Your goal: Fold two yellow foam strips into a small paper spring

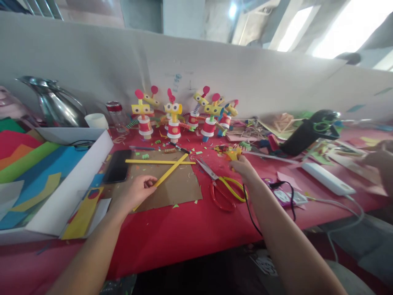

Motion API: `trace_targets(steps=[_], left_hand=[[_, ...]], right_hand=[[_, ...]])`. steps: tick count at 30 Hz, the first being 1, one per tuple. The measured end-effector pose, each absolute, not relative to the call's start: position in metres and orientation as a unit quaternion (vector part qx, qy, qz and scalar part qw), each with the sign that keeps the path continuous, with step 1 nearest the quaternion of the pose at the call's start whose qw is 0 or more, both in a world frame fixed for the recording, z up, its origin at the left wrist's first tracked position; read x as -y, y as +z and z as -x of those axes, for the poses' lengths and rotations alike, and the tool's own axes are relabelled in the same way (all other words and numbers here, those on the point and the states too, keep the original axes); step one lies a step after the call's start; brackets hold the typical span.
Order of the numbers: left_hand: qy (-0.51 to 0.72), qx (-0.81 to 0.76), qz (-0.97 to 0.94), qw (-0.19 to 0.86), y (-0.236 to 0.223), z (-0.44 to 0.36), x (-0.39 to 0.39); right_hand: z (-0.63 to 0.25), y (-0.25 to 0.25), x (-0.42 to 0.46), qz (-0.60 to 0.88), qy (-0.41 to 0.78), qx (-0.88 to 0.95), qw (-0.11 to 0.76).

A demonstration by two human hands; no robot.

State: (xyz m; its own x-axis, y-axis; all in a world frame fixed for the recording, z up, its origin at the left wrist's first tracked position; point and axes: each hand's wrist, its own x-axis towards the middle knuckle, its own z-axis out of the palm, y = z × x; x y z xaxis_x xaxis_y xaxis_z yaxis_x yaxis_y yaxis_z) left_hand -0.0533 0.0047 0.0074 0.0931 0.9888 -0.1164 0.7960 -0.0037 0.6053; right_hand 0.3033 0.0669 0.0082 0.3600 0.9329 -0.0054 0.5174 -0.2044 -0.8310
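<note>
My left hand (139,191) is closed on a narrow yellow paper strip (171,171), which slants across a brown cardboard sheet (181,189). A second yellow paper strip (147,162) lies flat along the top of the cardboard, and the held strip's far end crosses over it. In my right hand (244,167) is a yellow glue gun (233,153), its black cord hanging down past my wrist; the fingers partly hide it. Between the hands rest scissors (218,177) with one yellow and one red handle, blades apart.
Paper-cup figures (174,123) stand along the back wall. At left are a white box (69,180) of coloured paper, a black phone (118,166) and a steel jug (58,104). Right hold a black holder (302,137), a white power strip (328,179) and another person's hand (379,164).
</note>
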Motion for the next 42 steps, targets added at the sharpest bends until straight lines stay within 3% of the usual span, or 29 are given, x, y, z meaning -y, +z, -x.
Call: trace_targets(steps=[5, 13, 25, 42], left_hand=[[0.165, -0.66, -0.672, 0.294, 0.013, 0.052, -0.004], [0.171, -0.652, -0.661, 0.331, 0.001, 0.06, -0.011], [0.169, -0.643, -0.666, 0.339, 0.006, 0.059, -0.01], [0.169, -0.629, -0.699, 0.296, 0.001, 0.06, -0.011]], right_hand=[[-0.25, 0.03, -0.028, 0.553, 0.486, 0.457, 0.5], [-0.19, 0.013, 0.008, 0.46, 0.518, 0.547, 0.47], [-0.172, -0.002, 0.014, 0.552, 0.32, 0.695, 0.331], [-0.156, 0.008, 0.024, 0.593, 0.242, 0.743, 0.195]])
